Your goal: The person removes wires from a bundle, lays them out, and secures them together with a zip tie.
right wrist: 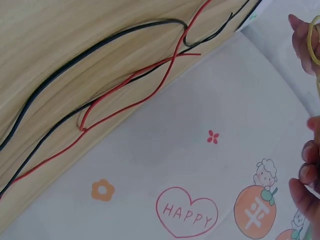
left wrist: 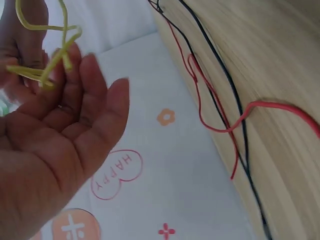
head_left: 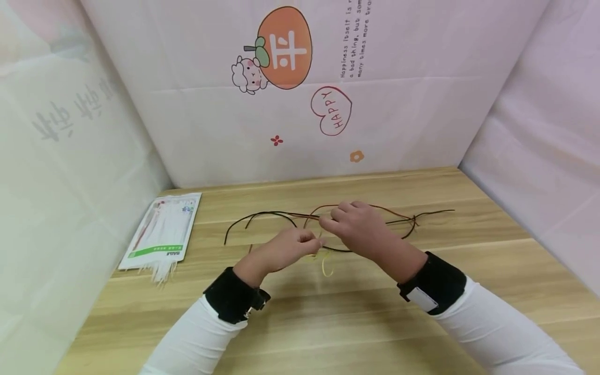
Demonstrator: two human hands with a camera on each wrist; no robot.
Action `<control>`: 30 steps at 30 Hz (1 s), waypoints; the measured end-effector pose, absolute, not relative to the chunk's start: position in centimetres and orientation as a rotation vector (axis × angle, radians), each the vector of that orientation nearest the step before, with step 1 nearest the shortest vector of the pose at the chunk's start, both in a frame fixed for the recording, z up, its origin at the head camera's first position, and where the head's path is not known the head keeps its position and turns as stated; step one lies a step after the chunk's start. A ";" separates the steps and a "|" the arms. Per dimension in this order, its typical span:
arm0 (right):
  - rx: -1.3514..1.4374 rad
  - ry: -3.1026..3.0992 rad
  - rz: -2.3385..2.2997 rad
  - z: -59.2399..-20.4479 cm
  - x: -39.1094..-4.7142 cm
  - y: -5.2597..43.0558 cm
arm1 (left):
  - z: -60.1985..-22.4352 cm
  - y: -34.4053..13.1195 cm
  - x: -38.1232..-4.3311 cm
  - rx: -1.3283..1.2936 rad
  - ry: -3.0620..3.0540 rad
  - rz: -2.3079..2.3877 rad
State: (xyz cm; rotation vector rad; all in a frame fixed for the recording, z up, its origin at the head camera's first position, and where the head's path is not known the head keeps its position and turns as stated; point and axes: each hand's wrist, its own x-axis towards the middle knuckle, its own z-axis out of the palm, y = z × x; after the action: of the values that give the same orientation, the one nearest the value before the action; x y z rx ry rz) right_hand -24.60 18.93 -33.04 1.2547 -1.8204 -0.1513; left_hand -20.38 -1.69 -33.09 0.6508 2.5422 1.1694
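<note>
A thin yellow wire [left wrist: 64, 47] is bent into loops between the two hands, and its free curl [head_left: 328, 266] hangs below them in the head view. My left hand [head_left: 288, 247] pinches the wire at the fingertips, palm turned toward the camera in the left wrist view. Close by, slightly higher and to the right, my right hand [head_left: 358, 226] holds the yellow wire with curled fingers. At the right edge of the right wrist view, part of the right hand [right wrist: 310, 170] shows. Black wires [head_left: 262, 212] and red wires [right wrist: 150, 95] lie behind the hands on the table.
On the left of the wooden table [head_left: 319, 323] lies a flat white pack [head_left: 161, 229], with thin white strips [head_left: 161, 271] sticking out of its near end. White printed sheets [head_left: 403, 114] stand as walls at the back and both sides.
</note>
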 end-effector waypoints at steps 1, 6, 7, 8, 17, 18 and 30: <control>1.250 -1.848 -0.168 -33.1 -24.5 18.8 | -33.2 -1.6 -20.4 0.665 2.577 1.129; 1.186 -2.046 -0.262 -32.9 -24.2 18.6 | -34.1 -1.1 -20.3 0.736 2.772 1.113; 1.189 -2.071 -0.266 -32.8 -24.2 18.5 | -34.4 -1.0 -20.3 0.747 2.790 1.154; 1.195 -2.096 -0.269 -32.7 -24.2 18.4 | -34.7 -1.0 -20.3 0.740 2.797 1.203; 1.324 -2.374 -0.264 -33.5 -23.7 17.9 | -35.8 -1.8 -20.7 0.535 3.007 1.388; 1.329 -2.415 -0.242 -33.8 -23.7 18.1 | -35.8 -2.0 -20.8 0.522 3.043 1.373; 1.358 -2.488 -0.334 -34.6 -24.6 19.2 | -34.6 -2.5 -20.9 0.837 2.655 1.161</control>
State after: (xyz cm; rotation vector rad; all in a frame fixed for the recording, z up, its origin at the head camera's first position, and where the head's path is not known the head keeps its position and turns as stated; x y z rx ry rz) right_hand -24.56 19.19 -34.60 1.3582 -2.4880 -0.3335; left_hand -20.95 -2.54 -34.59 0.8375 2.6546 1.1607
